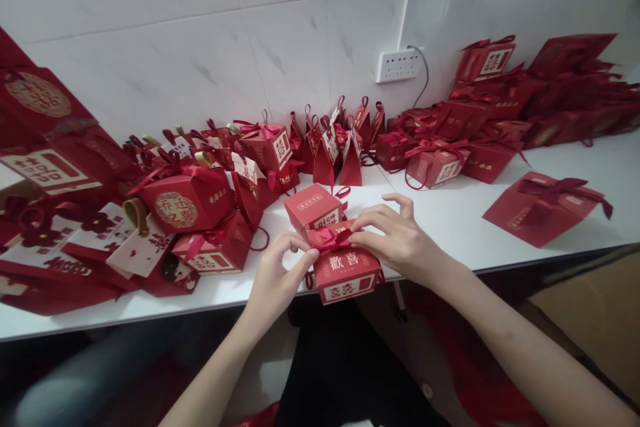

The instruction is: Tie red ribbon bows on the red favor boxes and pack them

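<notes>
A red gift box (347, 265) with pale characters on top lies at the table's front edge, partly overhanging it. A red ribbon bow (331, 237) sits on its upper side. My left hand (286, 260) pinches the bow's left part between thumb and forefinger. From the right, my right hand (393, 237) closes its fingers on the ribbon's other side; the fingertips partly cover it. Just behind stands another red box (313, 205) with a white label, close against the first one.
Many red boxes and bags crowd the left of the white table (440, 213). Triangular boxes (353, 160) with loops stand along the wall. A bowed box (545, 207) lies at right, in front of piled boxes (500, 103). A power strip (399, 65) is on the wall.
</notes>
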A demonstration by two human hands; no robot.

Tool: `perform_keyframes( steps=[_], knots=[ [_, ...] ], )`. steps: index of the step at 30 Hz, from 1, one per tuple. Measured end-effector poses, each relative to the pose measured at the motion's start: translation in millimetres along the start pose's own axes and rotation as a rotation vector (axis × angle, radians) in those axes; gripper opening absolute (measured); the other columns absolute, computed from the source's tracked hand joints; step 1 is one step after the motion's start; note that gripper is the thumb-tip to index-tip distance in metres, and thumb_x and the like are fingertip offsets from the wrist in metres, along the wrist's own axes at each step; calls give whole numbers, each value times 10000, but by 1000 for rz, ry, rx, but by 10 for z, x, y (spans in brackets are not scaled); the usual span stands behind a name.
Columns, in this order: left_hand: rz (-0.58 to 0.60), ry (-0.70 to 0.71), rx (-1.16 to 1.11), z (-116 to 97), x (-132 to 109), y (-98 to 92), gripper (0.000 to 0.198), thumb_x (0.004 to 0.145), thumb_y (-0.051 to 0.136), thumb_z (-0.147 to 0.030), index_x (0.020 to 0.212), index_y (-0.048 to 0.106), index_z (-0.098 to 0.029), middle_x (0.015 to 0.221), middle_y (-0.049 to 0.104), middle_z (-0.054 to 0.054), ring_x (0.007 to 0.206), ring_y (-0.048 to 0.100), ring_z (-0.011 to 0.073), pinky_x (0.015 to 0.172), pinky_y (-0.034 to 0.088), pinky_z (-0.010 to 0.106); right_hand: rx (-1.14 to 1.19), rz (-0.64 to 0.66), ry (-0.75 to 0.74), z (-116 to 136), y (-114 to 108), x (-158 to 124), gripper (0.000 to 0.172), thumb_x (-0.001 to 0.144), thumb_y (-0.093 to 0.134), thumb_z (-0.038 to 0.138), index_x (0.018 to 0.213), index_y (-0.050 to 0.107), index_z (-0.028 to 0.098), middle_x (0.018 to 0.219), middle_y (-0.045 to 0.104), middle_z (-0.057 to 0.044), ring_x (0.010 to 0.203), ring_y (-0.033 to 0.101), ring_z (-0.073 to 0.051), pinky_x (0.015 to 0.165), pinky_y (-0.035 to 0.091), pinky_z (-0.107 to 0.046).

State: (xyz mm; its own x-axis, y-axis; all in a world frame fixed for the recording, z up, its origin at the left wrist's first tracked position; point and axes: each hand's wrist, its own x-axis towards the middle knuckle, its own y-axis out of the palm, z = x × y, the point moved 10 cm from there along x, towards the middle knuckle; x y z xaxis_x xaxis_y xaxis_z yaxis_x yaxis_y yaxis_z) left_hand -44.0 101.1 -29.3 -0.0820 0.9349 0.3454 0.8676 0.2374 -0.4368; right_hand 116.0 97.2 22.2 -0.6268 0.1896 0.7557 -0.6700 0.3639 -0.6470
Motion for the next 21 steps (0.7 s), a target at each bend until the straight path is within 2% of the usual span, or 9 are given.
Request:
perform_keyframes(
  steps=[4,9,12,14,16,17,19,21],
  knots=[
    [20,-107,-60,118,-114,57,193,813,578,-353,713,555,-189,778,542,2,724,493,136,671,394,252,-21,-2,-37,-1,-54,-67,174,906,489,86,845,619,183,824,688,-18,852,609,-146,958,269,-424],
    [-10,-308,-294,390,-216,158,246,805,577,-405,713,519,-185,668,482,-32,606,429,105,558,348,218,-60,9,-42,-22,-99,-159,256,908,427,26,863,612,198,793,686,-4,822,615,-127,945,276,-402],
    [-38,-352,-411,445,-249,207,251,798,583,-398,703,493,-184,647,449,-40,600,403,97,539,335,202,-61,3,-20,-53,-124,-204,194,905,483,71,880,622,205,827,695,-16,819,625,-141,947,269,-413],
    [-41,-346,-438,424,-250,231,258,806,577,-384,682,474,-183,642,432,-43,599,387,92,542,330,195,8,-16,104,-153,-164,-217,86,907,539,198,895,623,201,864,692,-32,815,627,-160,931,288,-415],
    [-40,-333,-441,385,-240,242,268,819,564,-379,668,460,-183,635,423,-46,597,382,90,545,326,193,140,2,363,-349,-158,-254,223,924,500,348,815,605,185,799,665,-30,755,611,-162,835,362,-368],
    [-39,-330,-437,368,-233,246,269,824,559,-376,665,457,-183,633,422,-47,599,384,90,548,325,192,223,50,520,-446,-103,-300,324,938,444,405,748,580,181,724,635,-18,694,590,-154,746,390,-328],
    [-41,-327,-425,338,-216,247,269,831,552,-371,664,456,-183,629,425,-49,603,390,89,554,326,191,380,211,791,-532,80,-418,466,953,327,478,641,513,187,587,544,8,567,517,-134,572,367,-268],
    [-46,-327,-417,318,-200,247,275,833,547,-371,657,456,-181,620,422,-52,597,389,86,556,324,190,478,359,937,-492,235,-485,519,940,282,530,596,475,192,534,495,19,510,457,-125,510,323,-254]
  ],
)
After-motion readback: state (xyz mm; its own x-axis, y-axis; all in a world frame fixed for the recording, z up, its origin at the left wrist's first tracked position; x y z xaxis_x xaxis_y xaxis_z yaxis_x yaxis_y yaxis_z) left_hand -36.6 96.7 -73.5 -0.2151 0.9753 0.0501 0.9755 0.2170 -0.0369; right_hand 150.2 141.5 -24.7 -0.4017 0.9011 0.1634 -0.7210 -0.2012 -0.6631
